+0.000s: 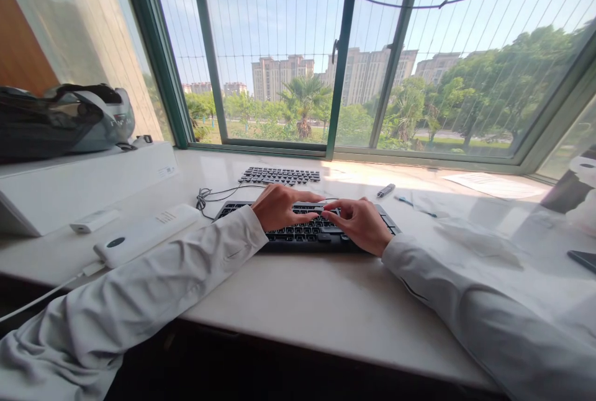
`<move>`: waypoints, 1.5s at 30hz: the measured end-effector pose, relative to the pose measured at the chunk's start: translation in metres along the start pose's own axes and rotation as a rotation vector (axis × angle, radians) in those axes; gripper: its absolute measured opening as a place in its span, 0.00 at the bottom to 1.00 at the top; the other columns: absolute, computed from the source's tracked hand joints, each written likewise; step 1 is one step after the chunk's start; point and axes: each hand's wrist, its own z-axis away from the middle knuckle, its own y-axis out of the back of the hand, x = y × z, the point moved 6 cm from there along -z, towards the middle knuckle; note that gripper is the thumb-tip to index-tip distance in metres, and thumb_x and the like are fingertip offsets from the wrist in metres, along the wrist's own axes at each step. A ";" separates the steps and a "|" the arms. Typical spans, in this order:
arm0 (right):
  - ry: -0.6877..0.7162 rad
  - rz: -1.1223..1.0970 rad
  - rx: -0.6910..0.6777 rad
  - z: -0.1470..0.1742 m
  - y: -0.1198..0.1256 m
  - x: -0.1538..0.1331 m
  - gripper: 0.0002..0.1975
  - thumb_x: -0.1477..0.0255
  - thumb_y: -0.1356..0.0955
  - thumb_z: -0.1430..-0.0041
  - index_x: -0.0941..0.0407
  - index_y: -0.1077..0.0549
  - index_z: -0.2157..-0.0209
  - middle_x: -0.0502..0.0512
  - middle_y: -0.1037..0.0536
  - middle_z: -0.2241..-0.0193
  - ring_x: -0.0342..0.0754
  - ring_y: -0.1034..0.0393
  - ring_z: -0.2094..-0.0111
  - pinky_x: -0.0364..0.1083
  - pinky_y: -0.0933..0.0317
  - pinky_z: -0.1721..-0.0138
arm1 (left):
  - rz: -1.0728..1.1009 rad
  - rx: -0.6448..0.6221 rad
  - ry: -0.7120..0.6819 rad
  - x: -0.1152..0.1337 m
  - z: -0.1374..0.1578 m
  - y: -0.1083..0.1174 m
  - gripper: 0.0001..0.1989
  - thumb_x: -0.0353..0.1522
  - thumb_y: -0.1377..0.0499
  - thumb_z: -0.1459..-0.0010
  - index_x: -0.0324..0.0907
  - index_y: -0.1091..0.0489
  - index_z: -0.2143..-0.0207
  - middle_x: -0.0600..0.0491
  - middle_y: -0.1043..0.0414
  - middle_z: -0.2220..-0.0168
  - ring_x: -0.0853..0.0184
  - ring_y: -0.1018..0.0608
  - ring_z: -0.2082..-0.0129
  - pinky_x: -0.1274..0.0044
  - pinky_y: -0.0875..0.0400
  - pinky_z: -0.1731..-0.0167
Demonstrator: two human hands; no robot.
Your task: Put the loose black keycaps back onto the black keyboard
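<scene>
Readable writing: none for certain; pale lettering on the dark bag (65,125) at far left is too blurred to make out, the small label on the white box (93,187) under it is too tiny, lines printed on the large white device (149,233) can't be read, same for the faint print on the paper sheet (496,185) at far right. One keyboard (305,230), middle of the bench (288,301), lying flat, long axis left to right, roughly along the bench's near edge, one long side facing the person. Loose dark keycaps (279,175) sit in several rows just beyond it, row direction also left to right; too small to count. One black cable (201,199) bunched beside the keyboard's far left corner. Two hands, both over the keyboard: left hand (279,207) across the left-centre keys, thumb and fingers apart, pointing right; right hand (362,221) over the right part, thumb and index nearly meeting at the tips by the left thumb, can't tell whether anything is between them. Left side: two white devices, the large one plus one small white device (95,221) behind it. Right side: one short dark stick (385,190), one thin blue tool (414,205), one crumpled clear plastic bag (482,243), one dark flat object (584,259) at the right edge.
</scene>
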 end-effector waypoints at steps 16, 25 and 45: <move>0.090 -0.051 -0.205 0.006 -0.019 -0.007 0.17 0.57 0.34 0.43 0.54 0.20 0.63 0.42 0.39 0.87 0.36 0.50 0.82 0.43 0.47 0.66 | 0.408 -0.282 -0.009 -0.012 0.001 -0.012 0.15 0.43 0.36 0.51 0.42 0.20 0.67 0.56 0.31 0.86 0.78 0.45 0.86 0.81 0.52 0.85; 0.127 0.017 -0.257 0.010 -0.022 -0.013 0.13 0.60 0.33 0.43 0.50 0.20 0.65 0.43 0.34 0.87 0.36 0.44 0.83 0.47 0.48 0.56 | 0.410 -0.386 -0.059 -0.004 0.004 -0.017 0.13 0.40 0.37 0.49 0.42 0.20 0.66 0.54 0.27 0.83 0.77 0.37 0.84 0.83 0.46 0.82; 0.152 0.047 -0.258 0.011 -0.020 -0.016 0.12 0.60 0.32 0.44 0.50 0.21 0.64 0.45 0.29 0.83 0.38 0.40 0.80 0.47 0.49 0.59 | 0.313 -0.381 -0.158 -0.001 0.005 -0.013 0.12 0.38 0.39 0.48 0.43 0.20 0.65 0.59 0.40 0.91 0.78 0.50 0.86 0.82 0.53 0.85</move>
